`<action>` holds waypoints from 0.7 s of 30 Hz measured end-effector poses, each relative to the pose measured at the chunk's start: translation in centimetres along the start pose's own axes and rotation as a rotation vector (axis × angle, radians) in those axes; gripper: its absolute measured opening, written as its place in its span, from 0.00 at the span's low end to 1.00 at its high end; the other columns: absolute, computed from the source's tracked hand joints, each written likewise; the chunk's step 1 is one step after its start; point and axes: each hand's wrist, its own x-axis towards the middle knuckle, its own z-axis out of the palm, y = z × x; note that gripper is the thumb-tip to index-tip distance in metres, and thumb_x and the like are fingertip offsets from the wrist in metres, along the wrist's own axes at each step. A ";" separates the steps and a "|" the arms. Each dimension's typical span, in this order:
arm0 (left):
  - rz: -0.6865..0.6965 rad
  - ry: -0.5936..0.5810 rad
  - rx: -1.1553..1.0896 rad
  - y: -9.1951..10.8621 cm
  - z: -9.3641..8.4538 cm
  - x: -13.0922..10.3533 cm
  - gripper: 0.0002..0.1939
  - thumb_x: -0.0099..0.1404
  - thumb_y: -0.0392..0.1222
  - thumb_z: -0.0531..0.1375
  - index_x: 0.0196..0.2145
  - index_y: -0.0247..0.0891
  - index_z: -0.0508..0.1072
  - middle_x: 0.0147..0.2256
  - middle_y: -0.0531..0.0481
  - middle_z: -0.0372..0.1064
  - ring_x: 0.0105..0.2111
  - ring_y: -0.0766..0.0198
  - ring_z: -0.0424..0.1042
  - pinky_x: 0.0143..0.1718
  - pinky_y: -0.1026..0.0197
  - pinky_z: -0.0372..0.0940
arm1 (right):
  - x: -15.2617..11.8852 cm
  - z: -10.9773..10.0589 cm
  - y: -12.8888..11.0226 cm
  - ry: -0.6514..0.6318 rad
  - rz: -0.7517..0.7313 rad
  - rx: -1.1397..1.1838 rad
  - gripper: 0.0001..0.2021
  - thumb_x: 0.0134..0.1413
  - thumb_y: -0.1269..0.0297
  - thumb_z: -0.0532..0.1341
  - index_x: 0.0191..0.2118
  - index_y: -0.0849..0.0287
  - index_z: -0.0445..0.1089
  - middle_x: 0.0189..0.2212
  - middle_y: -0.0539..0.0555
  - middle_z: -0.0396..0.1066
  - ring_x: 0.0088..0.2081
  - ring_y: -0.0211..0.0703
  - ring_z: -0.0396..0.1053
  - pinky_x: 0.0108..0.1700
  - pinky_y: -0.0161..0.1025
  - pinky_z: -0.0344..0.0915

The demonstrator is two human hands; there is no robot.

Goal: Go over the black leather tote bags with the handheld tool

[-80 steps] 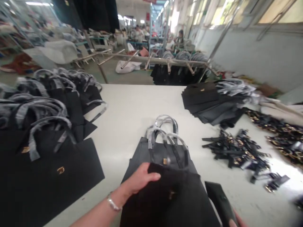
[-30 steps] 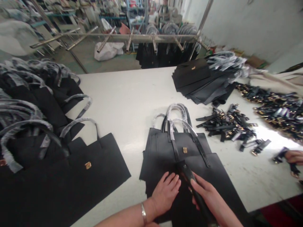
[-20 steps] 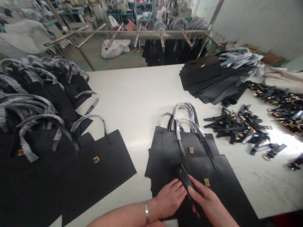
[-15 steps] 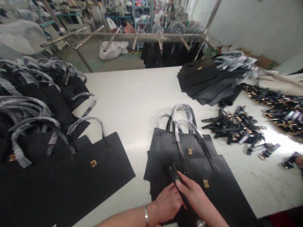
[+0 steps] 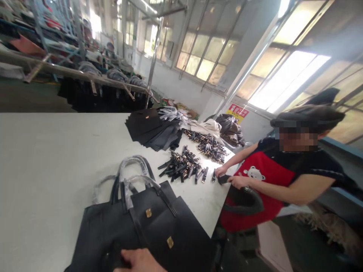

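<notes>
My right hand [image 5: 141, 261] is at the bottom edge, only partly in frame. Its fingers are closed on a dark leather strap [image 5: 112, 255], which barely stands out from the black bag under it. My left hand is below the frame. Under my hand, black handbags [image 5: 184, 226] lie overlapped on the white table, each with a small gold clasp [image 5: 148, 213]. Their handles [image 5: 129, 189] are wrapped in clear plastic and point away from me.
Buckled black straps [image 5: 184, 166] form a pile beyond the bags. Black bag panels [image 5: 154, 128] lie fanned behind them. At the right table edge a co-worker in a red apron [image 5: 261, 173] handles a dark piece. A metal rack [image 5: 113, 85] stands behind the table [image 5: 45, 158].
My view has swung right and up, bringing the co-worker and windows into sight. My left hand has left the frame; the bags and my right hand appear lower and further left.
</notes>
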 end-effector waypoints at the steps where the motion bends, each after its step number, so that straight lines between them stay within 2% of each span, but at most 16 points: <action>1: 0.011 -0.011 0.018 -0.3 -0.1 -0.8 0.17 0.60 0.38 0.54 0.44 0.47 0.78 0.30 0.47 0.75 0.36 0.51 0.75 0.33 0.52 0.70 | 0.2 0.1 -0.3 -0.005 -0.036 0.043 0.19 0.46 0.60 0.64 0.47 0.51 0.77 0.36 0.50 0.79 0.37 0.50 0.76 0.39 0.40 0.71; 3: 0.037 -0.058 0.054 -1.4 -1.2 -3.7 0.18 0.60 0.35 0.53 0.45 0.44 0.77 0.35 0.46 0.76 0.41 0.52 0.74 0.40 0.51 0.71 | 0.0 -0.1 -0.1 0.001 -0.092 0.152 0.20 0.49 0.62 0.62 0.51 0.52 0.74 0.40 0.49 0.78 0.42 0.46 0.74 0.44 0.38 0.70; 5: 0.087 -0.108 0.085 -2.5 -3.3 -7.0 0.20 0.60 0.32 0.52 0.46 0.41 0.75 0.42 0.47 0.75 0.47 0.54 0.72 0.49 0.51 0.68 | -1.0 -1.0 1.5 0.042 -0.098 0.273 0.25 0.52 0.62 0.61 0.58 0.52 0.68 0.50 0.49 0.74 0.49 0.44 0.70 0.52 0.37 0.66; 6: 0.118 -0.132 0.099 -3.0 -4.4 -8.3 0.21 0.60 0.30 0.52 0.48 0.39 0.74 0.46 0.47 0.74 0.50 0.55 0.70 0.53 0.51 0.66 | -1.7 -1.6 2.8 0.059 -0.056 0.324 0.28 0.52 0.59 0.61 0.60 0.54 0.65 0.49 0.51 0.73 0.46 0.44 0.71 0.49 0.38 0.67; 8: 0.167 -0.172 0.128 -3.3 -6.2 -9.7 0.23 0.61 0.28 0.51 0.52 0.36 0.71 0.53 0.46 0.70 0.54 0.56 0.66 0.58 0.51 0.62 | -3.6 -3.1 5.9 0.065 0.062 0.404 0.31 0.54 0.53 0.60 0.63 0.55 0.61 0.37 0.51 0.75 0.31 0.41 0.71 0.35 0.38 0.70; 10: 0.168 -0.196 0.148 -3.1 -7.3 -9.7 0.23 0.64 0.28 0.50 0.55 0.35 0.68 0.56 0.45 0.67 0.55 0.55 0.66 0.56 0.51 0.62 | -6.2 -4.5 9.2 0.081 0.177 0.456 0.35 0.54 0.49 0.59 0.65 0.58 0.58 0.27 0.49 0.72 0.22 0.38 0.67 0.24 0.35 0.64; 13: 0.057 -0.217 0.130 -2.5 -7.9 -7.9 0.16 0.67 0.33 0.51 0.49 0.37 0.71 0.52 0.44 0.69 0.50 0.54 0.68 0.51 0.49 0.65 | -10.0 -5.8 13.7 0.185 0.344 0.532 0.40 0.52 0.44 0.60 0.66 0.61 0.54 0.20 0.46 0.68 0.20 0.39 0.66 0.21 0.34 0.62; 16: -0.077 -0.261 0.059 -2.6 -8.1 -4.3 0.10 0.68 0.35 0.53 0.43 0.38 0.72 0.47 0.44 0.70 0.46 0.56 0.69 0.49 0.50 0.67 | -12.2 -6.5 17.4 0.329 0.485 0.577 0.47 0.47 0.39 0.62 0.67 0.60 0.51 0.16 0.45 0.68 0.19 0.41 0.67 0.21 0.36 0.63; 18: -0.097 -0.260 0.042 -3.1 -8.0 -1.2 0.09 0.68 0.35 0.54 0.44 0.37 0.71 0.47 0.44 0.69 0.46 0.57 0.68 0.49 0.52 0.67 | -12.8 -7.1 19.1 0.407 0.556 0.645 0.50 0.43 0.38 0.65 0.67 0.59 0.52 0.18 0.47 0.71 0.21 0.44 0.69 0.23 0.36 0.65; 21: -0.059 -0.256 0.051 -3.9 -7.2 2.9 0.12 0.67 0.35 0.55 0.48 0.36 0.69 0.52 0.42 0.67 0.52 0.57 0.66 0.55 0.52 0.65 | -13.4 -8.5 20.4 0.539 0.620 0.752 0.54 0.34 0.39 0.70 0.66 0.59 0.54 0.21 0.49 0.74 0.22 0.46 0.71 0.23 0.38 0.67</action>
